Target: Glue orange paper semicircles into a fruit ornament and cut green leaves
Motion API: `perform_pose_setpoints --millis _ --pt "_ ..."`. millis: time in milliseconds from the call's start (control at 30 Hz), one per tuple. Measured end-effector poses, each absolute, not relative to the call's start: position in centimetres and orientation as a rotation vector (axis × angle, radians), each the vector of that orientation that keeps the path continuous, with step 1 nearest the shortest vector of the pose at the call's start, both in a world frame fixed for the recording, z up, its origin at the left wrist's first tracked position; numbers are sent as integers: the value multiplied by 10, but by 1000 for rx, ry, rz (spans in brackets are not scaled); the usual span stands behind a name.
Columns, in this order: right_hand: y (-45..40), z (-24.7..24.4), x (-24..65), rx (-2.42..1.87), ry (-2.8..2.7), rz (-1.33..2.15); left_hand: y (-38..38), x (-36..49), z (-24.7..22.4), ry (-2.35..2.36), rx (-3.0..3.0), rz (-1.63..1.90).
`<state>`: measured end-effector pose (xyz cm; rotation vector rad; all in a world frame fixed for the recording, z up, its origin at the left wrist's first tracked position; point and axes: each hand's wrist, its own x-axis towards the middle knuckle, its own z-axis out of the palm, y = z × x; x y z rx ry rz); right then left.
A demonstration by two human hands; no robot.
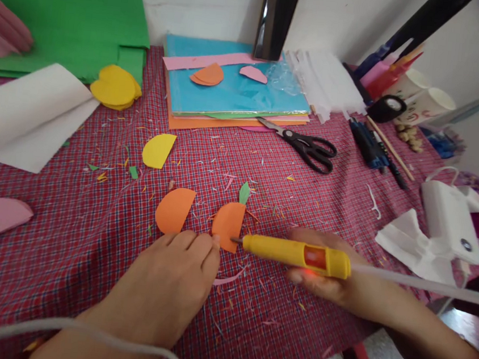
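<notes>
My right hand [330,292] is wrapped round a yellow hot glue gun [277,251], with a glue stick [420,285] running out of its back end. Its dark nozzle touches or hovers just over an orange paper cutout [227,219], rounded on the left and straight on the right. A green paper leaf [244,193] stands at that cutout's top. Fingers bent and together, my left hand [172,286] holds the cutout's lower left edge against the cloth. A second orange half-round [174,211] lies just beyond its knuckles. A yellow half-round [158,150] rests farther back.
Black-handled scissors [307,148] lie before a stack of coloured paper [235,96]. Green sheets [80,20], white paper [32,115] and yellow cutouts [114,87] are at back left. A white device [451,222] sits right. A white cord [78,328] crosses my left forearm.
</notes>
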<state>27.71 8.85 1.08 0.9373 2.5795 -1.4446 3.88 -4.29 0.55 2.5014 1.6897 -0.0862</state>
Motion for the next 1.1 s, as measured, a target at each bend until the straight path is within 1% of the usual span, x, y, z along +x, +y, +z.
perform_pose_setpoints --millis 100,400,567,733,900,1100 --pt "85 11 280 888 2567 -1404 -43 40 6 1690 2488 -87" --pt "84 9 283 934 2606 -1374 -43 40 5 1692 2526 -17" --pt "82 8 285 936 2568 -1380 -43 40 6 1699 2513 -54" --pt "87 8 270 951 2630 -1352 -45 43 7 1736 2539 -104" --pt "94 4 255 1063 2717 -1336 -51 44 8 1724 2613 -84" --pt "93 9 251 905 2637 -1280 -50 45 9 1727 2564 -117"
